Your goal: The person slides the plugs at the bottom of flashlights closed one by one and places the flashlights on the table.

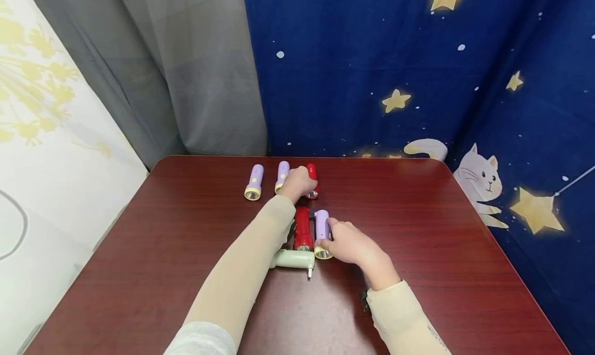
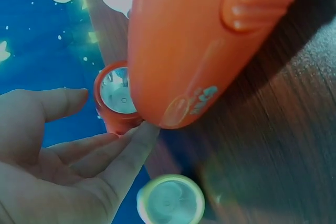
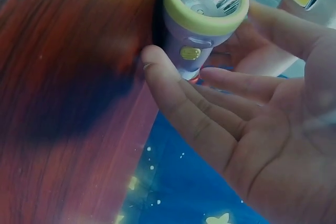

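My left hand (image 1: 297,182) reaches to the far side of the table, beside a red flashlight (image 1: 312,175). In the left wrist view its fingers extend straight along that flashlight's (image 2: 113,119) side, with the thumb apart from it. My right hand (image 1: 350,245) is at a purple flashlight (image 1: 322,223) with a yellow rim. Its fingers (image 3: 194,119) lie nearly straight beside the flashlight (image 3: 205,24), and the thumb passes behind the lens end. A larger red flashlight (image 1: 302,226) lies between the hands, looming close in the left wrist view.
Two more purple flashlights (image 1: 254,179) (image 1: 282,173) lie toward the back edge, one partly behind my left hand. A pale green tool with a thin white tip (image 1: 293,259) lies crosswise in front. Part of a black object (image 1: 291,231) shows beside my left sleeve. Curtains (image 1: 353,76) hang behind the table.
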Demonstrator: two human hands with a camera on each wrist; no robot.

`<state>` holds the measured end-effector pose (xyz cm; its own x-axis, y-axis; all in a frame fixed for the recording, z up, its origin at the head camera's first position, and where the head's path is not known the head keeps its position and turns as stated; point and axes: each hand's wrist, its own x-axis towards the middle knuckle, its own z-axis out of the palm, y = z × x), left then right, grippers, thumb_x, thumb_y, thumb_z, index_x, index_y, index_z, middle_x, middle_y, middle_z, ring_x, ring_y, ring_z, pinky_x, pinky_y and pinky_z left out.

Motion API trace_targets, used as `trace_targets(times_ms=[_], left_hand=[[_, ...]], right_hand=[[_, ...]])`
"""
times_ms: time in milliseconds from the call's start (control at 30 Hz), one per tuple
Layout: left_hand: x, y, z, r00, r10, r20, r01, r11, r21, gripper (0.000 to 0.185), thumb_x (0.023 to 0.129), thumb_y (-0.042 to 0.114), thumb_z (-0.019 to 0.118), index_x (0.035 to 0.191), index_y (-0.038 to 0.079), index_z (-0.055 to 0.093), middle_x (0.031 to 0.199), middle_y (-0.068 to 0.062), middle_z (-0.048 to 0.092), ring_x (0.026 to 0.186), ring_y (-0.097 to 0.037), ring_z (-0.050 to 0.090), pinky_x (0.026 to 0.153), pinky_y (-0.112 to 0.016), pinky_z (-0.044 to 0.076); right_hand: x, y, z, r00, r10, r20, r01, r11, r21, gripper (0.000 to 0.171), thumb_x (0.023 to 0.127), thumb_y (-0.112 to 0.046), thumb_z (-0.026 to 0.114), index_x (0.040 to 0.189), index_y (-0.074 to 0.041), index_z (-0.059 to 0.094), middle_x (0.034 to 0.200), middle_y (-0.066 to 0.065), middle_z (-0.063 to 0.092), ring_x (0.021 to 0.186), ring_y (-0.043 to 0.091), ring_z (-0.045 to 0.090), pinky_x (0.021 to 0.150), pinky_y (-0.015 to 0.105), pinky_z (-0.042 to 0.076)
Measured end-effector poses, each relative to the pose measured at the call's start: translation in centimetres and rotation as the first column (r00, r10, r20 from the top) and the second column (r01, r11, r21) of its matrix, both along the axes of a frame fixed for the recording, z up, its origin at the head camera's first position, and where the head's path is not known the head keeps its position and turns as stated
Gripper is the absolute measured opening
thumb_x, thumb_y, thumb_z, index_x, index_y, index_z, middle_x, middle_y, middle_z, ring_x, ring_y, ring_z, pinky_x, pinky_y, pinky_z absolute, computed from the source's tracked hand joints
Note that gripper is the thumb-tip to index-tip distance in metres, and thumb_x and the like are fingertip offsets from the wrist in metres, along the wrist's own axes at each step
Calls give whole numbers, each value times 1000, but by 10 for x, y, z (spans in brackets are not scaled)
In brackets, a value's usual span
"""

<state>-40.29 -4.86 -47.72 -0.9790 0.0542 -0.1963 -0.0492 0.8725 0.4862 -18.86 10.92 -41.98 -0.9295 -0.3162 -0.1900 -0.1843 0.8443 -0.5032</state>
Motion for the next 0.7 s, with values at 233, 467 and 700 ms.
trace_targets(times_ms=[233, 467, 700], left_hand=[[53, 5, 65, 998, -54, -37, 55, 998, 22, 29, 100, 36, 65, 100, 7, 68, 93, -12, 70, 87, -28, 68, 83, -41, 60], [102, 6, 115, 985, -92, -147, 105, 991, 87, 49, 105, 36, 62, 140, 2, 65, 138, -16, 70, 131, -31, 65, 115, -45, 52], [135, 0, 124, 980, -134, -144, 157, 975, 156, 46, 105, 37, 64, 141, 7, 66, 134, -14, 73, 125, -30, 70, 111, -45, 55]], right_hand=[[-35, 8, -57, 997, -75, -35, 76, 997, 7, 58, 100, -49, 68, 128, 1, 67, 104, 12, 74, 85, 23, 67, 77, 43, 58], [-50, 1, -79, 991, -125, -37, 125, 992, 4, 36, 95, -45, 72, 93, -9, 69, 80, 5, 68, 70, 21, 63, 63, 35, 51], [-48, -1, -78, 991, -135, -11, 135, 991, 9, 34, 97, -41, 68, 89, -9, 70, 78, 8, 68, 68, 21, 64, 62, 35, 53]])
